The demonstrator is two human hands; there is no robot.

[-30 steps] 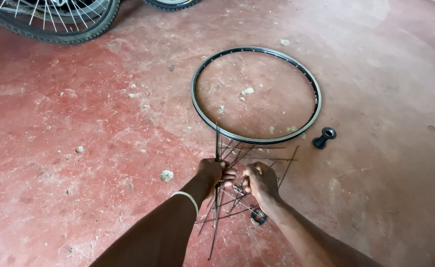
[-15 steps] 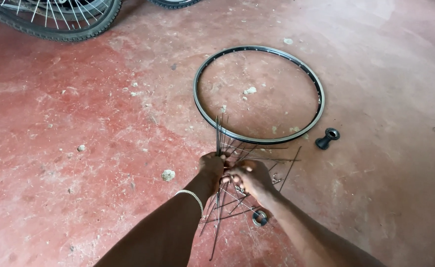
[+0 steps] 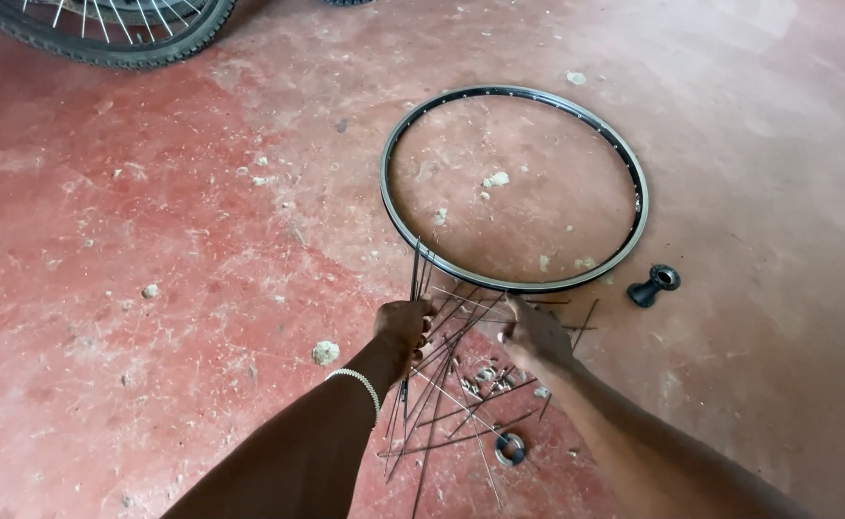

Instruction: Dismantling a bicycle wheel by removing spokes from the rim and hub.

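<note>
left hand fisted around a bundle of spokes, right hand pinching one spoke beside it, just below the bare rim on the floor.

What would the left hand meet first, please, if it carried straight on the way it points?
Probably the bare black bicycle rim lying on the floor, just beyond the left hand; depth is uncertain.

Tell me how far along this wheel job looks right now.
Done: the bare rim lies flat on the floor. In hand: the left hand grips a bundle of loose spokes; the right hand picks among them. Left: the hub sits apart, untouched.
</note>
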